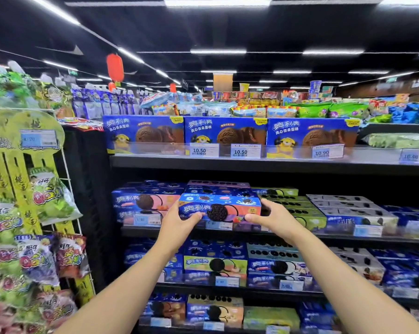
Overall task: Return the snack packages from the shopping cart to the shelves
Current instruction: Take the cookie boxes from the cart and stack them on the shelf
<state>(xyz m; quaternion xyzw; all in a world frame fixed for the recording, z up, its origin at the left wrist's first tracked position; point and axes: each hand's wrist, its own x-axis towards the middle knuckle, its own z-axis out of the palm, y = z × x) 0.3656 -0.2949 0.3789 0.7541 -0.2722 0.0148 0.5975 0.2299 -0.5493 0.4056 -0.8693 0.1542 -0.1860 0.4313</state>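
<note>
— How many boxes do the hands carry?
— One: a blue cookie box (220, 209), the left hand (179, 224) clamped on its left end, the right hand (274, 219) on its right, at the front edge of the second shelf (227, 231).
— What surrounds it?
— Three large blue boxes (225, 132) line the top shelf; stacked cookie boxes (219, 189) sit directly behind, crowding that spot. A candy rack (30, 213) stands left.

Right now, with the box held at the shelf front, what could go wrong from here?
1. The blue cardboard cookie box is pinched only at its ends by the left hand and right hand; it might slip.
2. Pushed in, it could shove the stacked purple-topped boxes behind it.
</note>
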